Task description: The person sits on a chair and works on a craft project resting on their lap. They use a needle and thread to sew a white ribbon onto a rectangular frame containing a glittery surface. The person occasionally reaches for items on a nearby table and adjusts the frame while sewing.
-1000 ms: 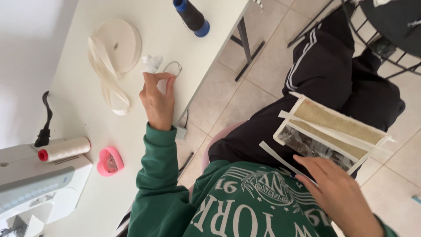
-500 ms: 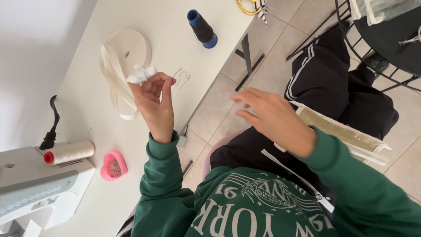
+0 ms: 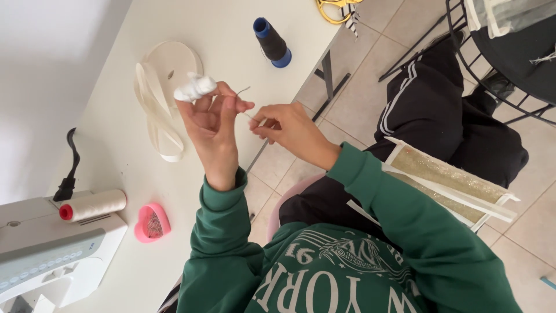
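White wad of thread or fabric scrap [image 3: 196, 87]: sitting raised above the tabletop [image 3: 116, 150], pinched at the top of the left hand [image 3: 213, 130]. Left fingers [image 3: 204, 103] are closing together on the wad; a thin thread or needle [image 3: 242, 90] is sticking out just beside it, too fine to identify.

Right hand [image 3: 289, 128] is hovering just beside the left hand, its fingers [image 3: 260, 123] pinching together on what appears to be the fine strand running toward the wad; the strand itself is barely showing.

Judgement on doing this step well: the left hand should be keeping the wad steady while the right is drawing the strand with light, even tension, pinching close to the end so it does not slip or fray.

Relative to the wad: a coil of cream ribbon tape [image 3: 162, 87] is lying just behind it on the tabletop; a dark blue thread cone [image 3: 272, 42] is standing farther out; yellow scissors [image 3: 333, 8] beyond that at the edge. Nearer the person, a pink heart-shaped pin holder [image 3: 152, 222], a white spool with red end [image 3: 92, 205], and a sewing machine [image 3: 49, 255]. A gold-and-white fabric piece [image 3: 446, 188] is resting on the lap, well apart.
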